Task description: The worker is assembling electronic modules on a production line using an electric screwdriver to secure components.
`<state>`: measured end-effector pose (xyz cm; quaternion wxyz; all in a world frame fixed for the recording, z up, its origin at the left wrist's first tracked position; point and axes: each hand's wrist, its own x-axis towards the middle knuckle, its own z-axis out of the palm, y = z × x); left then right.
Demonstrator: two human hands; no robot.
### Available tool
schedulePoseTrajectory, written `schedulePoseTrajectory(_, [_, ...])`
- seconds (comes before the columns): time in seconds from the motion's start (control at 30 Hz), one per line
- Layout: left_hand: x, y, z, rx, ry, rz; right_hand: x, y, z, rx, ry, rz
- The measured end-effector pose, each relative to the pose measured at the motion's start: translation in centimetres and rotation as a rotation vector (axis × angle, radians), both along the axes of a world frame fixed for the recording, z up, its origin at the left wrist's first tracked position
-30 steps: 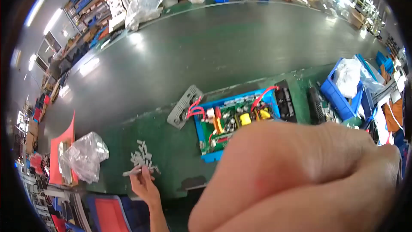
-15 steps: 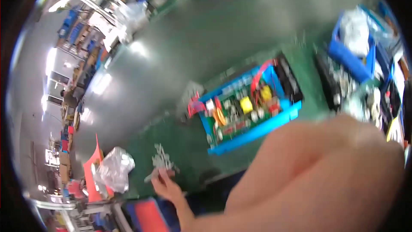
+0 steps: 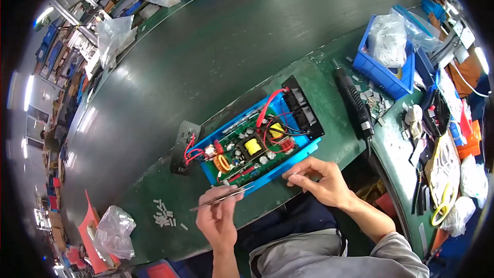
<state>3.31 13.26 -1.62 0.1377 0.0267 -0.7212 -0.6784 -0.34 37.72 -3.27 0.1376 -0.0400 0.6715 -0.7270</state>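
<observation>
Lying open on the tabletop [image 3: 177,188] beyond the two hands, a blue case [image 3: 288,163] is shown with a circuit board [image 3: 212,168] packed inside. Its long axis is slanted from lower left to upper right; the black fan panel [image 3: 303,110] is set at the upper-right end and the grey slotted plate [image 3: 189,136] stands at the lower-left end. The case is judged stiff and moderately heavy, its smooth walls perhaps slippery, and its wiring fragile; it would best be grasped by both long outer walls, with the red wires [image 3: 266,106] avoided. By the left hand [image 3: 218,221] a thin metal tool [image 3: 206,204] is gripped, light and rigid by its look, laid roughly along the case's slant; which end is its tip cannot be told. The right hand's [image 3: 321,183] thumb and forefinger are brought together beside the near wall; whether anything is pinched cannot be told.
</observation>
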Motion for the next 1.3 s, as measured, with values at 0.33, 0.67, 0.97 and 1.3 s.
schedulePoseTrajectory(0.33, [-1.6, 2.5, 1.0, 0.179, -0.178, -0.159, 0.1, 0.3, -0.4, 0.135, 0.108, -0.064])
schedulePoseTrajectory(0.67, [-1.3, 2.1, 1.4, 0.228, -0.180, -0.253, 0.4, 0.3, 1.7, 0.283, 0.429, 0.072])
schedulePoseTrajectory(0.97, [-0.3, 1.8, 1.2, 0.138, -0.226, -0.262, 1.7, -0.8, 3.3, 0.339, 0.420, 0.040])
schedulePoseTrajectory(1.3, [-2.4, 0.8, 0.2, -0.182, 0.067, -0.162, -1.2, 5.3, 3.8, 0.701, 0.603, -0.437])
